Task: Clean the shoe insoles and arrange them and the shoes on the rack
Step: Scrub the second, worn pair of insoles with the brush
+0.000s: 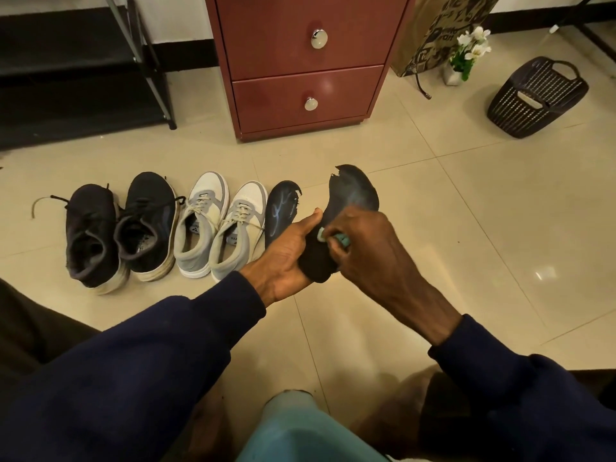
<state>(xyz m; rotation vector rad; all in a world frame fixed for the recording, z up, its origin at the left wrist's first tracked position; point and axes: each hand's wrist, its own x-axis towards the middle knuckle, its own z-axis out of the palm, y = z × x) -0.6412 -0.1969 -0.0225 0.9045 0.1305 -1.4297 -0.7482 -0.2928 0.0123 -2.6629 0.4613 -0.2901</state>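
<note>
One wide spread of pale tiled floor [466, 228], carrying everything. At its far left edge, black shoe rack [66, 95] against the wall; just right of that, red-brown drawer cabinet [300, 61]. Farther right, printed paper bag [430, 28] at the wall, then dark slatted basket [536, 98] near the far right edge.

Mid-floor, well apart from rack and cabinet: pair of black shoes [146, 228], toes pointing away, with pair of grey-and-white shoes [203, 221] just beside them on the right.

Above the floor, left hand [286, 251] curled round the heel end of the dark held insole [353, 191], ragged toe end raised. Over its middle, right hand [363, 241], fingers curled.

Flat on the floor just right of the grey pair, the second insole [281, 208].

Between bag and basket, small pot of white flowers [466, 55].

Smallest: teal wiper [345, 241], pinched in the right hand and pressed to the held insole; cloth or sponge, cannot tell.
</note>
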